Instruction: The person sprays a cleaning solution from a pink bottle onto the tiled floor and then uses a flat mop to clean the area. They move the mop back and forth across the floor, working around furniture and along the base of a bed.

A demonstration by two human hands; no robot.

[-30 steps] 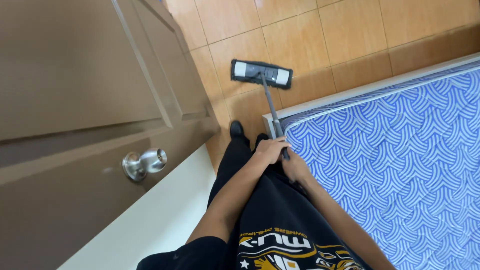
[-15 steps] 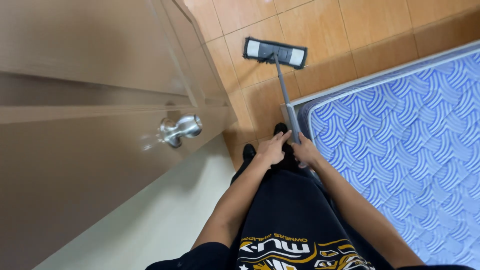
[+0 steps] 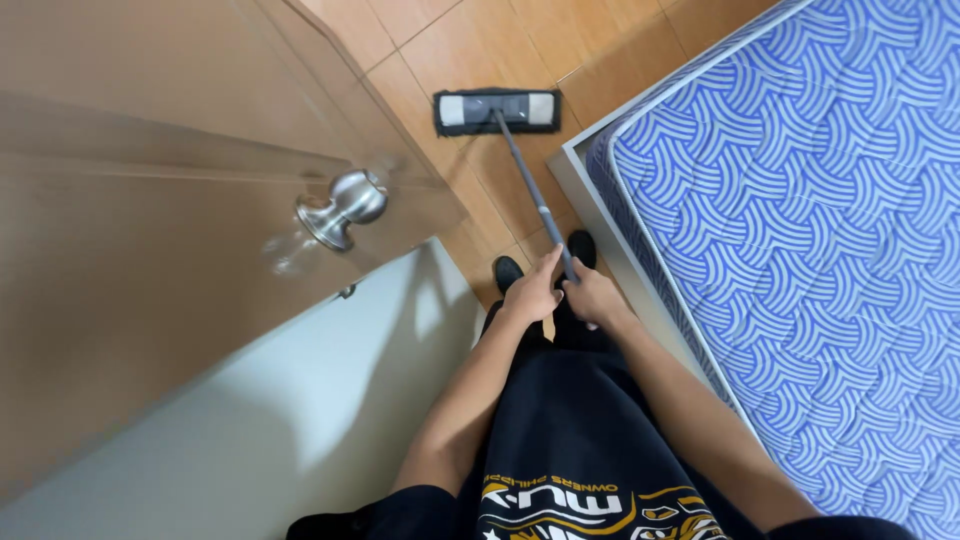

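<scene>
Both hands, the left hand (image 3: 530, 295) and the right hand (image 3: 592, 297), close around the mop handle (image 3: 530, 180). Its flat mop head (image 3: 496, 110) rests on the tiled floor (image 3: 470, 40), between the wooden door (image 3: 150, 230) and the mattress (image 3: 800, 220). Keeping the head flat suits even strokes.

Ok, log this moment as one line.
left hand: on mop handle | right hand: on handle | mop head: on floor tiles, between door and mattress
</scene>
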